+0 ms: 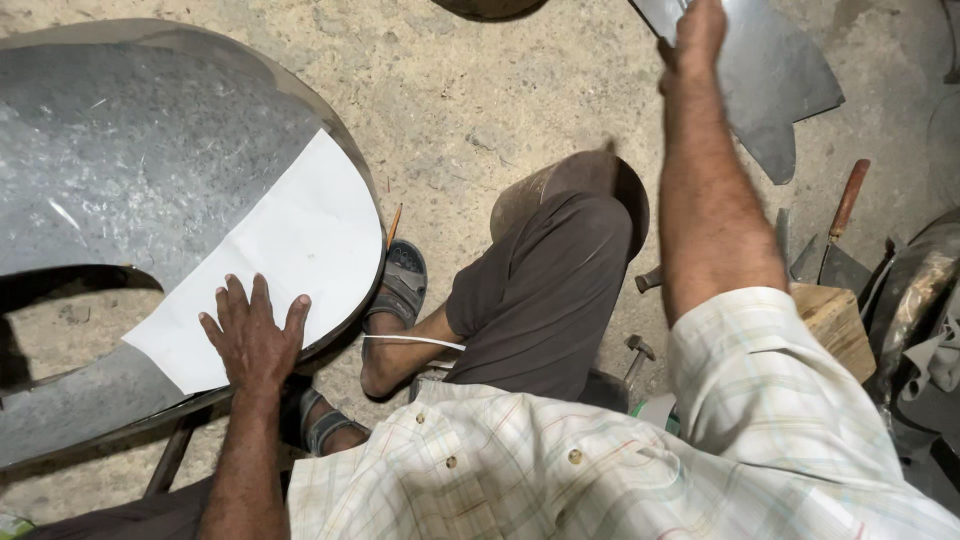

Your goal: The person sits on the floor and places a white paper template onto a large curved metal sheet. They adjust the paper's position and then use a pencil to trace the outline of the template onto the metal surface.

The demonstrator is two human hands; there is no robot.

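My left hand [253,337] lies flat, fingers spread, on a white paper template [290,240] that rests on a large curved grey metal sheet [130,150] at the left. My right hand [697,35] is stretched out to the top of the view, closed on the edge of a smaller grey metal sheet piece [775,75] lying on the sandy ground. A pencil [394,225] lies on the ground just right of the big sheet's rim. My bent leg in dark trousers [540,290] and a sandalled foot [400,285] sit between the two arms.
A wooden block [835,320] stands at the right beside a chisel-like tool with a wooden handle [845,210] and other metal tools. A hammer [638,355] rests by my knee. A round metal piece [560,185] lies behind the knee. Sandy ground [480,90] stretches ahead.
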